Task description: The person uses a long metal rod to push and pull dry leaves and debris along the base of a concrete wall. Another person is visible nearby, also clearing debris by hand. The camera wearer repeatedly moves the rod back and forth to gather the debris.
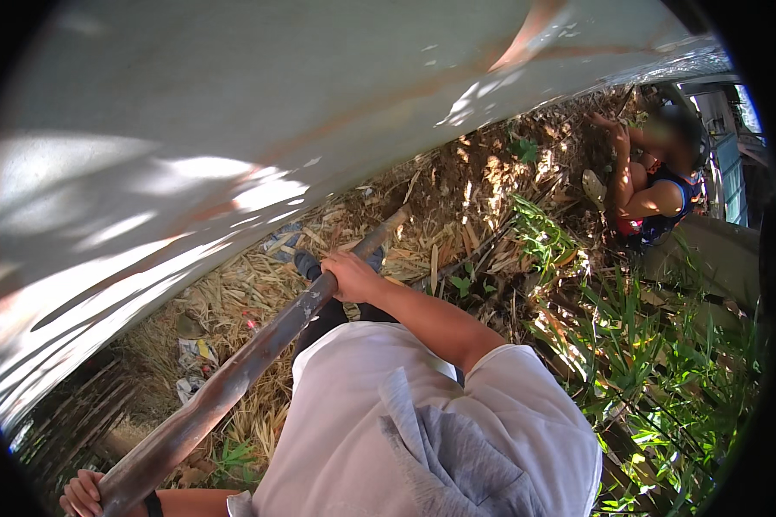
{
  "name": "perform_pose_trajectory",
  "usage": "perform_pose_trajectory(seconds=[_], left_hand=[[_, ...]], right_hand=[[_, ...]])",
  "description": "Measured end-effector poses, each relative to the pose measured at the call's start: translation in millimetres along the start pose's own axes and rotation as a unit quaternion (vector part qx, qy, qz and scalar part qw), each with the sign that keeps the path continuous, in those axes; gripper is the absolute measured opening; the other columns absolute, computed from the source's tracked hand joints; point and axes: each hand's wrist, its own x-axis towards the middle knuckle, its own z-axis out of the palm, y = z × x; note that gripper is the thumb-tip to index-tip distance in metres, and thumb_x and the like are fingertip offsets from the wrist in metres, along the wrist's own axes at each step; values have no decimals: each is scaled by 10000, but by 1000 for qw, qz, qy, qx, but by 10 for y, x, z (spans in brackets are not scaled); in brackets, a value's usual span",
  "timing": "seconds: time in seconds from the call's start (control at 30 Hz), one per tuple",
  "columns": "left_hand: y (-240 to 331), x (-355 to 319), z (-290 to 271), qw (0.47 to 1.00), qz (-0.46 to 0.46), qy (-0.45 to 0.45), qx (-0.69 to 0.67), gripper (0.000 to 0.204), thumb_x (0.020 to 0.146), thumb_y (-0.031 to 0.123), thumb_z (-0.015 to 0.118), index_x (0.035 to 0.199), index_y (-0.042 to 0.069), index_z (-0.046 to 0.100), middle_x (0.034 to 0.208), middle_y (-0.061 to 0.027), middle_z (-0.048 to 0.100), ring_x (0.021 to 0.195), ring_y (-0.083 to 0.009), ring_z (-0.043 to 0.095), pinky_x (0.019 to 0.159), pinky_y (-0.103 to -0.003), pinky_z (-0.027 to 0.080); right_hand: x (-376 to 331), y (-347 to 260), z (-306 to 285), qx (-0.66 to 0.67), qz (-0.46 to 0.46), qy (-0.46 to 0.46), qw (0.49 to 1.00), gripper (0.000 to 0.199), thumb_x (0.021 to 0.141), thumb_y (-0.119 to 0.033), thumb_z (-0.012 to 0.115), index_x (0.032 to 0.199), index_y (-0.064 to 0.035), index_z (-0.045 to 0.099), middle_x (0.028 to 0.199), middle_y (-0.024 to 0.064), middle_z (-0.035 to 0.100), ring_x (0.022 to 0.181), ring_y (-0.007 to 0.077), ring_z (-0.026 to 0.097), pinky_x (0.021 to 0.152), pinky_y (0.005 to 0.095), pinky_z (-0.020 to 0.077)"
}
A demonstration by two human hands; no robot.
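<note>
A long, thick brown pole (248,355) slants across my front from the lower left up to the middle. Its surface is dark, shiny and worn, with a paler tan stretch near the far end. My right hand (351,276) is closed around it towards that far end. Farther back, at the lower left, my left hand (82,493) wraps its fingers round the near part, which runs out of the picture. The pole's far tip points at the leaf-covered ground (444,211) beside the base of a pale wall; I cannot tell if it touches.
The large pale grey wall (233,95) with brownish streaks fills the upper left. A co-worker (655,189) crouches at the far right, one hand near the soil. Green leafy plants (638,362) grow at right. Crumpled litter (197,358) lies among dry leaves near my feet.
</note>
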Motion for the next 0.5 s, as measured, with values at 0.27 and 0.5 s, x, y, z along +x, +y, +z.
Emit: perform_pose_trajectory(seconds=[0.27,0.5], left_hand=[[129,-68,9,996,-6,-69,-64,378,785,205,688,1118,105,542,892,17,603,768,-159,599,744,-345,472],[46,-6,-124,997,-34,31,-65,342,769,187,700,1068,91,565,843,6,606,727,-157,599,702,-329,482]], right_hand=[[-232,-121,-144,-15,59,3,998,493,592,-99,841,1006,-86,574,1076,145,615,1101,373,573,995,470,438],[-603,-262,-297,-33,83,32,996,491,590,-118,838,1010,-91,585,1040,137,617,1077,357,569,978,457,425]])
